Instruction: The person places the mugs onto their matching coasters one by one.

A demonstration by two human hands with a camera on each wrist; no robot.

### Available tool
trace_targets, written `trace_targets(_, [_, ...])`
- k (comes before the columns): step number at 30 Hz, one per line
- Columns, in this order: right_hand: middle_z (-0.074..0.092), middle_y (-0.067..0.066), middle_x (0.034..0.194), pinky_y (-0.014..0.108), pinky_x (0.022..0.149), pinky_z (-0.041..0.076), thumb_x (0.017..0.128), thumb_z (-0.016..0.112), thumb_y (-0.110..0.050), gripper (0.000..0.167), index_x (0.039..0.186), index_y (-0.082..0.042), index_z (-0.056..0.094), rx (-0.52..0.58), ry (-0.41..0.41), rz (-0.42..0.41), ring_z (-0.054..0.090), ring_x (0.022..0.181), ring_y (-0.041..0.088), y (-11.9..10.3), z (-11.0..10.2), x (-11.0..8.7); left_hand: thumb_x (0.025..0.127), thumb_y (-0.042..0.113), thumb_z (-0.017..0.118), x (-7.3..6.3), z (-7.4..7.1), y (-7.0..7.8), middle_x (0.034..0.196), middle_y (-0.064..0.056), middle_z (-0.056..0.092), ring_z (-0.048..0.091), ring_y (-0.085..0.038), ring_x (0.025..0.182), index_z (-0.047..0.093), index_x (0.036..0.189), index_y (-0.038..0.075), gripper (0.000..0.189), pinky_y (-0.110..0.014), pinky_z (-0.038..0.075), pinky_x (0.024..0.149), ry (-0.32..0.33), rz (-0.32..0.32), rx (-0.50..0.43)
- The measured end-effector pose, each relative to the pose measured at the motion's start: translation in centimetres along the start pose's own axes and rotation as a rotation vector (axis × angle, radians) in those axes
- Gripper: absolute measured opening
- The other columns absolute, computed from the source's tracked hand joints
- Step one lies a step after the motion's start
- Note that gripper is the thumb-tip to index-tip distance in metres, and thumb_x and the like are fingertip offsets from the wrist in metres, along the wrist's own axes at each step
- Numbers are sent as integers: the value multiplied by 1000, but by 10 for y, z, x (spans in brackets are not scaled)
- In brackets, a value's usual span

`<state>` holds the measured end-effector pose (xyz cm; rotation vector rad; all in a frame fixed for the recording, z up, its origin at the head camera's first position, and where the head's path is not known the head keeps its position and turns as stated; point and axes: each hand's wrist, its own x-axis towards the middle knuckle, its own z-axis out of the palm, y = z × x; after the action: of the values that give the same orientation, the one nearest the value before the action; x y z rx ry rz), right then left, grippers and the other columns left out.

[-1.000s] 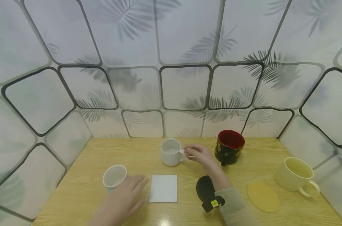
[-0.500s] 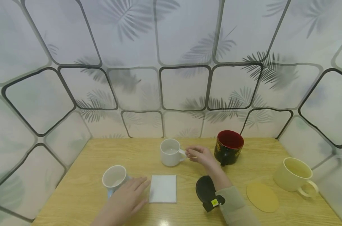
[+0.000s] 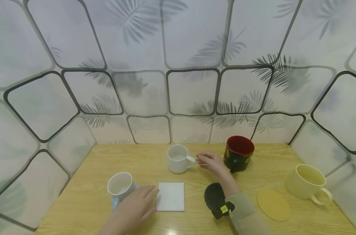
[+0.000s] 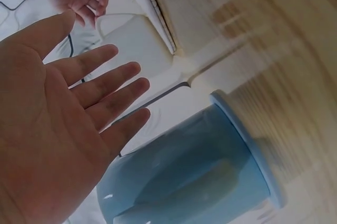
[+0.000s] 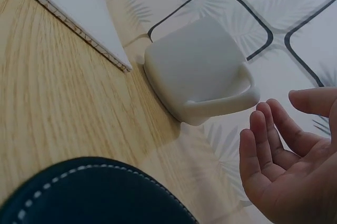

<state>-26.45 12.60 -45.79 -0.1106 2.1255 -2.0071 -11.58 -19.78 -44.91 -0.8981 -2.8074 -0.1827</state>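
Observation:
My right hand (image 3: 211,162) is at the handle side of a white mug (image 3: 175,163), its fingers loosely bent with nothing between them. In the right wrist view the fingertips (image 5: 260,116) stand just off the mug's handle (image 5: 226,103). At the left, my left hand (image 3: 137,202) stretches flat beside a light blue mug (image 3: 117,192) with a white inside, and partly hides it. The left wrist view shows an empty palm and spread fingers over that blue mug (image 4: 195,161), which has a wider blue ring at its base. Both mugs stand upright.
A white square coaster (image 3: 171,197) lies between the hands. Below my right forearm is a round black stitched coaster (image 3: 214,194). A black-and-red mug (image 3: 239,160) stands behind it; a yellow mug (image 3: 301,182) and round yellow coaster (image 3: 273,205) are at the right. A patterned curtain (image 3: 192,91) bounds the table.
My right hand has drawn slightly right, off the white mug's handle. My left hand has shifted a little right, away from the blue mug, and more of its handle shows.

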Motion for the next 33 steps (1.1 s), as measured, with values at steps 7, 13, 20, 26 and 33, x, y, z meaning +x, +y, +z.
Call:
trace_targets(7, [76,-7,98,26,92,63,110,57,-14,38,135,14,61,8,-12,10,70,92,5,5,-2,1,103,36,68,3,7,-1,148,-10,64,62,-29,137,60,147,7,53,-50,53,116,-56,-44,-31])
trace_targets(13, [75,-11,91,21,86,63,109,58,-12,35,131,15,63,32,-10,21,70,86,3,11,-2,5,102,36,69,8,8,-3,149,-17,63,61,-35,137,59,147,2,57,-52,53,115,-68,-37,-6])
trace_targets(20, [74,-8,92,21,85,63,109,57,-11,37,133,16,61,45,-28,40,70,85,3,16,2,9,103,38,66,11,10,-6,154,-21,57,57,-39,143,53,151,-2,64,-55,49,119,-122,-41,-24])
trace_targets(26, [74,-6,93,24,87,64,108,59,-13,34,130,13,64,32,-9,57,69,86,5,18,6,11,102,40,67,17,11,-6,161,-22,50,50,-41,149,49,154,-3,70,-56,44,123,-187,-73,-69])
trace_targets(33, [74,-7,92,29,92,65,109,59,-14,34,129,13,65,37,-22,64,70,89,6,22,8,14,98,45,71,21,15,-8,163,-23,47,47,-42,151,49,154,-3,77,-55,42,124,-225,-67,-62])
